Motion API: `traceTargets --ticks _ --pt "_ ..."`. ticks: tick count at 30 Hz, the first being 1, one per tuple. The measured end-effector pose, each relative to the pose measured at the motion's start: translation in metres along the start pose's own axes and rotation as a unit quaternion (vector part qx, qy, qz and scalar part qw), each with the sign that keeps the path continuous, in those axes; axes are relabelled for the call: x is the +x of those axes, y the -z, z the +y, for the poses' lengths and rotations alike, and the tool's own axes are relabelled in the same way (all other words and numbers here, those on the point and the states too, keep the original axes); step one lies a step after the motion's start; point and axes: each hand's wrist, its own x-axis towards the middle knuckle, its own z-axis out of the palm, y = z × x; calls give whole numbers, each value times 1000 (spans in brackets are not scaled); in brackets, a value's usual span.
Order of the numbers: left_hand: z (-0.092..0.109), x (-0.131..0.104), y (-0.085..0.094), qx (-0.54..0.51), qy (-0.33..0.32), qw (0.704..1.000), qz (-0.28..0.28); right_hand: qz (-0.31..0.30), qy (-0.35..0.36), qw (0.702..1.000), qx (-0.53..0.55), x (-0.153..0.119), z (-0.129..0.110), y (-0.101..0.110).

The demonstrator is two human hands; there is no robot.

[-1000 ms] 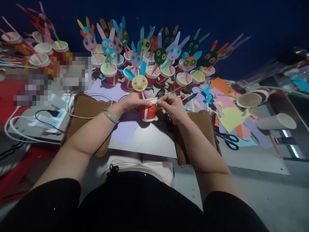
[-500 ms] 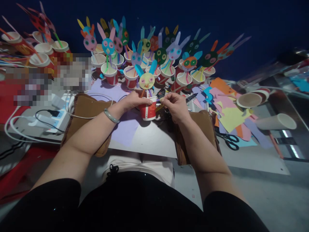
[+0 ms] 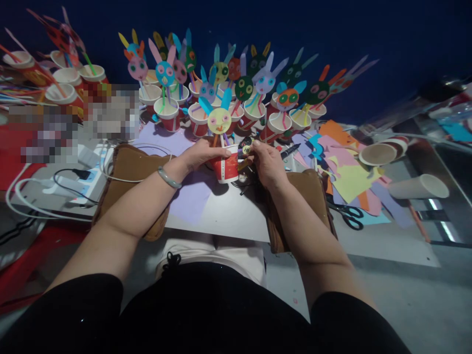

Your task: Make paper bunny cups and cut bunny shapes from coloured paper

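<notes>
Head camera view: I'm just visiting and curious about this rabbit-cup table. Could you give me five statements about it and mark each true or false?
1. The left hand holds a red cup. True.
2. The ears on the yellow face above that cup are orange. False: they are blue.
3. The bracelet is on the right wrist. False: it is on the left one.
4. Scissors lie beside the paper scraps. True.
5. The white cup at the far right stands upright. False: it lies on its side.
</notes>
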Motion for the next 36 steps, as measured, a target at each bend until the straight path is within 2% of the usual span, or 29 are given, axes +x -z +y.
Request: traceTargets --ticks 8,16,28,36 --pt "-2 0 1 21 -2 1000 6 -30 34 998 -47 -10 -6 -4" --pt "3 -2 -4 34 -7 999 -9 -15 79 991 -104 -15 -10 -5" --pt "-6 3 3 -27 5 1000 -2 -15 31 999 -16 -4 3 -5" --pt "2 -3 -3 24 -4 1000 4 -12 28 999 -27 -12 0 -9"
